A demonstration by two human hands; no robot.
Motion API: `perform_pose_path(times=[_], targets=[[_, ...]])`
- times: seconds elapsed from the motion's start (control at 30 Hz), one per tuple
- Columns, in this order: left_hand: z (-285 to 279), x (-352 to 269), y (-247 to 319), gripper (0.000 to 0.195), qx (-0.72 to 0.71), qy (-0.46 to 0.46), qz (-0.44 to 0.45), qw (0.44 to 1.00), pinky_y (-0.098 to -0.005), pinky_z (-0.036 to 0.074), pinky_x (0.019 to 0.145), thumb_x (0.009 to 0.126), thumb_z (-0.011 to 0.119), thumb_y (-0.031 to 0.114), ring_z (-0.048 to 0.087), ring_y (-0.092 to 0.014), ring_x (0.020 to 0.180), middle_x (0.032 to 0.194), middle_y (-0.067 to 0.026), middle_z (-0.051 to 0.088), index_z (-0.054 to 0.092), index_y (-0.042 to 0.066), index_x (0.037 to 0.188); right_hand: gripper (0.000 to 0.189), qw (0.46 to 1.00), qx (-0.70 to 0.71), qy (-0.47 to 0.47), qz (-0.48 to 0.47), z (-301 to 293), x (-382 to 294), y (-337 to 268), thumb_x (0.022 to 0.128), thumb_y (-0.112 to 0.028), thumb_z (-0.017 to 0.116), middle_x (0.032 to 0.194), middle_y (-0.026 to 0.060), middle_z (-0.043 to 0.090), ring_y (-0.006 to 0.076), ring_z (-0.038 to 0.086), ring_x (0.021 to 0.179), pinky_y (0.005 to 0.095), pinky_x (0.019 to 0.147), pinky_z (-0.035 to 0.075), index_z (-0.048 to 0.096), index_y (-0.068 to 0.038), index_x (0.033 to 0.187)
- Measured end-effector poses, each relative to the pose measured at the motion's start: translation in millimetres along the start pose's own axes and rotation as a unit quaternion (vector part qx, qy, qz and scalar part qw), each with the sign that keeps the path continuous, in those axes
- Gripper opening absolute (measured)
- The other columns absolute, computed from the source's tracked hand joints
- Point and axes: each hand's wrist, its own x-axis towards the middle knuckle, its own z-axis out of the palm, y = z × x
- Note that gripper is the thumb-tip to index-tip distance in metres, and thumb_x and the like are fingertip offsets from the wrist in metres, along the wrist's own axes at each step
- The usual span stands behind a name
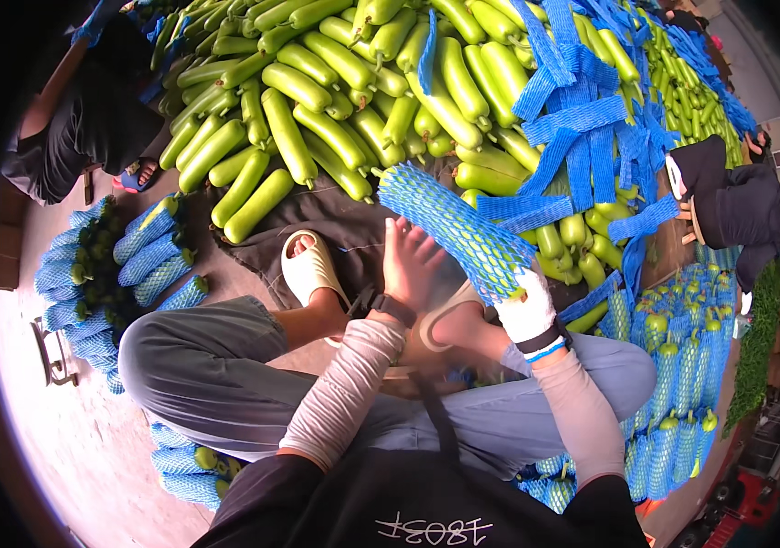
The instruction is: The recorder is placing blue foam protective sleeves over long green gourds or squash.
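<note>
My right hand (527,308), in a white glove, grips the lower end of a pale green gourd wrapped in a blue foam net sleeve (458,229). That gourd slants up and to the left, its stem poking out at the far end. Bare and empty, my left hand (409,264) is beside the netted gourd with its fingers apart. Beyond both hands rises a large heap of unwrapped gourds (342,61). Loose blue foam net sleeves (578,116) lie in a tangle over the heap's right side.
Netted gourds (81,294) are stacked at my left, and more netted gourds (684,363) stand in rows at my right. A person (81,123) is at the far left. Another person (739,192) sits on a wooden stool (690,222) at right. Dark cloth (273,253) lies underfoot.
</note>
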Motion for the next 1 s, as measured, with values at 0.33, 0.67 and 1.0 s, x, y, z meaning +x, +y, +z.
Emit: perform_pose_path(times=[0.33,0.67,1.0], targets=[[22.3,-15.6,27.9,0.046,-0.069,-0.134,0.101,0.983,-0.0388,0.044,0.095,0.091,0.058,0.047,0.059,-0.022,0.102,0.110,-0.0063,0.063,0.057,0.009,0.117,0.050,0.786,0.584,-0.077,0.185,42.1,-5.7,-57.4,0.090,-0.019,0.048,0.138,0.0152,0.047,0.0285,0.047,0.127,0.0427,0.102,0.043,0.041,-0.003,0.137],[55.2,-73.8,40.6,0.061,0.148,-0.147,0.110,0.972,-0.0449,0.040,0.101,0.091,0.053,0.051,0.056,-0.029,0.111,0.122,-0.0133,0.057,0.048,0.003,0.128,0.057,0.958,-0.136,0.194,-0.160,-1.2,-41.9,-132.0,0.069,-0.013,0.076,0.127,0.0126,0.051,0.0326,0.052,0.115,0.0448,0.096,0.043,0.055,-0.009,0.122],[84.4,-189.3,-75.6,0.081,0.259,-0.474,-0.032,0.841,-0.0477,0.027,0.112,0.082,0.070,0.029,0.038,-0.031,0.133,0.143,-0.0137,0.040,0.027,0.003,0.145,0.059,0.941,-0.239,0.237,0.034,-88.4,-145.6,-190.6,0.067,-0.017,0.076,0.100,0.0133,0.063,0.0317,0.062,0.092,0.0416,0.080,0.049,0.053,-0.004,0.119]])
